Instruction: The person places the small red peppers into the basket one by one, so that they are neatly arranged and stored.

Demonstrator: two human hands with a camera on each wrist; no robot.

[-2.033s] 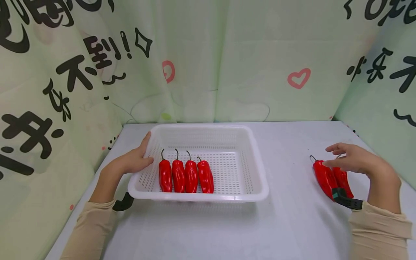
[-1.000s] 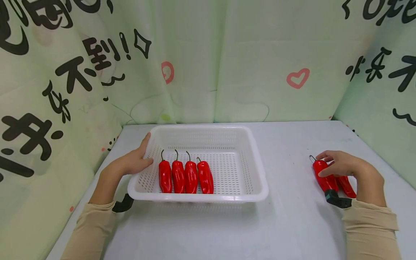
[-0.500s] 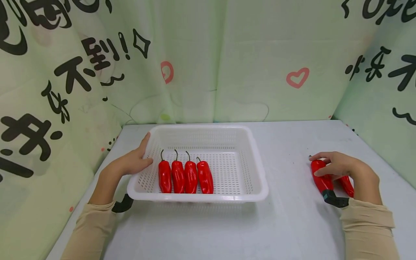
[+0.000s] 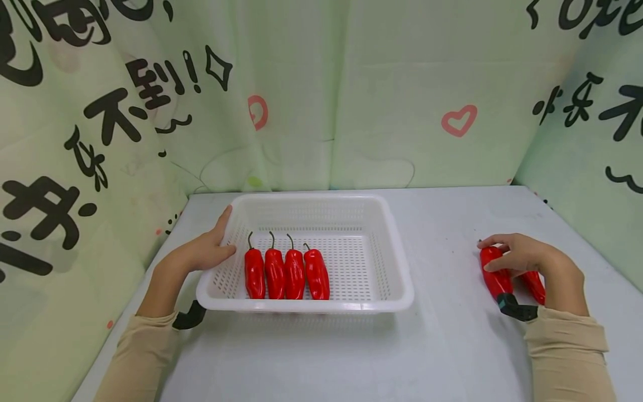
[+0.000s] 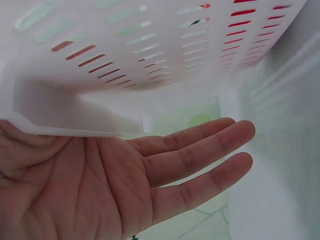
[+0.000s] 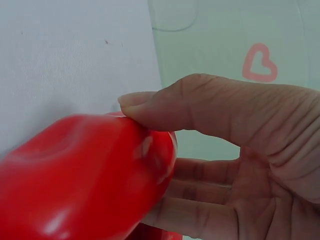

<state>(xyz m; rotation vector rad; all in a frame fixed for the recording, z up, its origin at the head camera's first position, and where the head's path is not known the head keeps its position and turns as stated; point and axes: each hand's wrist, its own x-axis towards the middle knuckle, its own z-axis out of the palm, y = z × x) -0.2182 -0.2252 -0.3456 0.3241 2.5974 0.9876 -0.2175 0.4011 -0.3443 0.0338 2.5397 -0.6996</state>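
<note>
A white perforated plastic basket [image 4: 321, 306] stands mid-table, with several glossy red chili peppers [image 4: 274, 273] lined up inside, stems toward the back. At its left side my left hand [image 4: 201, 251] grips the rim, thumb over the inside. The left wrist view shows the other fingers [image 5: 200, 155] stretched out straight outside the basket wall. Over on the right, my right hand [image 4: 532, 258] holds a red chili pepper [image 4: 494, 276] between thumb [image 6: 165, 107] and fingers; its stem is mostly hidden. Another red chili pepper [image 4: 534, 286] lies beside it, partly covered by the hand.
A white cloth-like surface covers the table [image 4: 321, 357]. Light green curtains [image 4: 392, 100] with black lettering and pink hearts enclose the back and both sides. A black strap [image 4: 514, 309] is on the right wrist, another [image 4: 191, 316] on the left.
My right hand has come down and left onto the nearer red chili pepper and taken hold of it. The left hand and the basket stay in place.
</note>
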